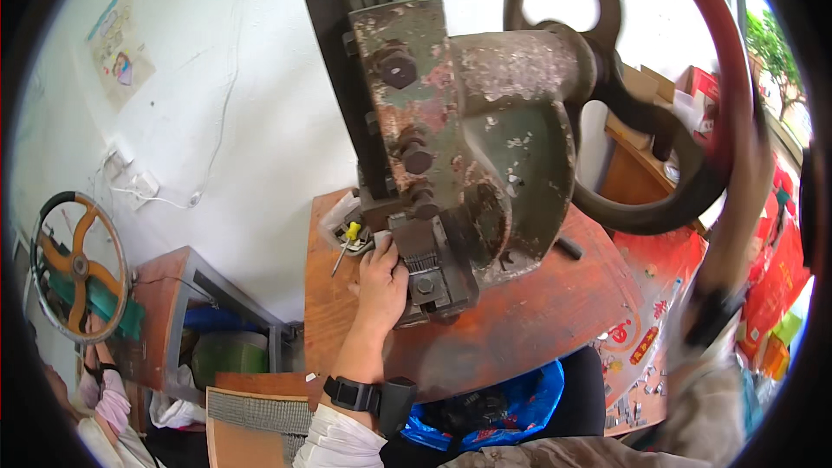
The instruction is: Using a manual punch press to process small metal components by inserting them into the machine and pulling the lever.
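A heavy, worn green hand press (407, 87) with large bolts stands before me on a reddish-brown wooden table (520, 312). My left hand (383, 284) is at the left side of the press's lower die (425, 282), with its fingers drawn together at the die's edge. Whatever those fingers hold is too small or hidden to name. At the right, the press's big spoked handwheel (646, 217) has a red stretch of rim. My right arm (728, 251) reaches up to that rim, and my right hand (747, 143) is smeared by motion there, its fingers unreadable.
A yellow-handled screwdriver (352, 232) lies behind my left hand by a plastic tub (334, 221). Below the table edge sits a blue plastic bag (537, 399); a tray of small metal pieces (260, 416) lies lower left. Another person's arm (108, 381) is at a second handwheel (80, 267).
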Action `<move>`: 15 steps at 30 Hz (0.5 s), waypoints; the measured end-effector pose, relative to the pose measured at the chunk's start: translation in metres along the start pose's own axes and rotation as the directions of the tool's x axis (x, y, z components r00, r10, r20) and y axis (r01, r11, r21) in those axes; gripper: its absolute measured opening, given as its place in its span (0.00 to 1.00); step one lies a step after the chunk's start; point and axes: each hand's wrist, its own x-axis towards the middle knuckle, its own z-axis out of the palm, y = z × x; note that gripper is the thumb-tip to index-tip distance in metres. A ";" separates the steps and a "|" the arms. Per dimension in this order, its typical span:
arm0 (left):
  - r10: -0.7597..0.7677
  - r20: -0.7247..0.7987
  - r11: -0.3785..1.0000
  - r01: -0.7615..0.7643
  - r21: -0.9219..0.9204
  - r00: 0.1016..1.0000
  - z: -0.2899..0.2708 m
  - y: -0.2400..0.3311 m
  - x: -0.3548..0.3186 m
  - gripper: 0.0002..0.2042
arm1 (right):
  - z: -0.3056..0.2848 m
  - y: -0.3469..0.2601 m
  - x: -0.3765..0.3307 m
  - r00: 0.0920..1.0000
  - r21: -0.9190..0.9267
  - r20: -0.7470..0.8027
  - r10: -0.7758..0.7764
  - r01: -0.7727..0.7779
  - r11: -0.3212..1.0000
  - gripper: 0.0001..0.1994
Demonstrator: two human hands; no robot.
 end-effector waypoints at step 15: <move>-0.026 0.077 0.935 0.051 -0.350 0.997 0.006 0.011 0.012 0.18 | -0.056 0.088 0.036 0.978 0.259 0.175 0.112 -0.156 0.953 0.27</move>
